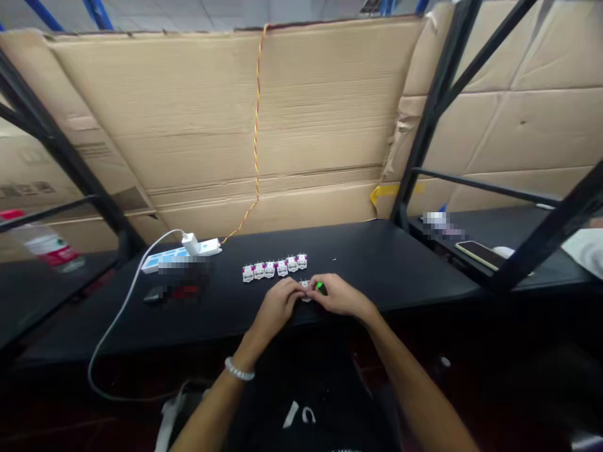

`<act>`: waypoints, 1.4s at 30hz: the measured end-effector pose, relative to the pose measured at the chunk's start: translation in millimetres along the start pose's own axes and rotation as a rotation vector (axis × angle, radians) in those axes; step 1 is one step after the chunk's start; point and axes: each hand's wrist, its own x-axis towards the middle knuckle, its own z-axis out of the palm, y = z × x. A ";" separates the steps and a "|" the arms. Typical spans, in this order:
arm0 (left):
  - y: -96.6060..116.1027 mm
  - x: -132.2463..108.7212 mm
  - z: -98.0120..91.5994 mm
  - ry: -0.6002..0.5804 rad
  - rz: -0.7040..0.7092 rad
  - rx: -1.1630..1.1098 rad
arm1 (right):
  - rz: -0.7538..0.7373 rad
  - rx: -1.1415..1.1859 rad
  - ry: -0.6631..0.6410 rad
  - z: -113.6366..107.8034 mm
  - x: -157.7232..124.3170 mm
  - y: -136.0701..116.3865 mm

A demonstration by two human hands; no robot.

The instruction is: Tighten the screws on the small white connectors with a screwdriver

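Note:
Near the front edge of the black table, my left hand (281, 300) and my right hand (340, 295) meet around a small white part (306, 290) with thin pins on top. The fingertips of my left hand press on its left side. My right hand's fingers are curled at its right side, and a dark tool with a bright green end (322, 289) pokes out between them; its kind does not show. Just beyond my hands, several similar white parts with purple edges (269, 270) stand in a slightly slanted row.
A white power strip (207, 247) with a plugged-in charger (190, 243) lies at the back left, its white cable (117, 320) hanging over the front edge. Black metal posts (426, 132) flank the table before a cardboard wall (188, 113). A phone (481, 254) lies to the right.

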 end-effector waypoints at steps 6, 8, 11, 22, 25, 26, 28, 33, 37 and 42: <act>-0.2 0.8 1.0 -0.015 0.048 0.083 | -0.010 -0.001 -0.019 0.2 -0.6 -1.6; -0.4 0.8 1.3 -0.011 0.062 0.107 | -0.012 -0.001 -0.027 -0.3 -0.9 -2.9; -1.8 0.2 1.9 -0.008 0.077 0.115 | -0.019 0.001 -0.032 -0.9 -1.0 -4.1; 0.5 0.3 2.8 -0.050 0.037 0.060 | -0.016 -0.014 -0.010 0.6 -2.4 -2.1; 0.5 0.3 3.9 -0.053 0.047 0.087 | -0.007 -0.026 0.001 0.8 -3.0 -2.4; 0.0 0.2 4.4 -0.054 0.043 0.098 | -0.007 -0.029 0.001 0.8 -3.1 -2.2; -1.2 0.0 5.7 -0.065 0.037 0.118 | -0.009 -0.034 -0.003 0.5 -3.3 -1.8; -2.7 0.1 7.6 -0.070 0.033 0.170 | 0.003 -0.050 -0.013 -1.5 -4.2 -1.8; -2.0 0.0 7.4 -0.062 0.054 0.167 | 0.007 -0.053 -0.021 -2.0 -4.2 -2.8; -2.6 -0.9 8.7 -0.047 0.058 0.189 | 0.020 -0.059 -0.027 -2.3 -4.2 -3.1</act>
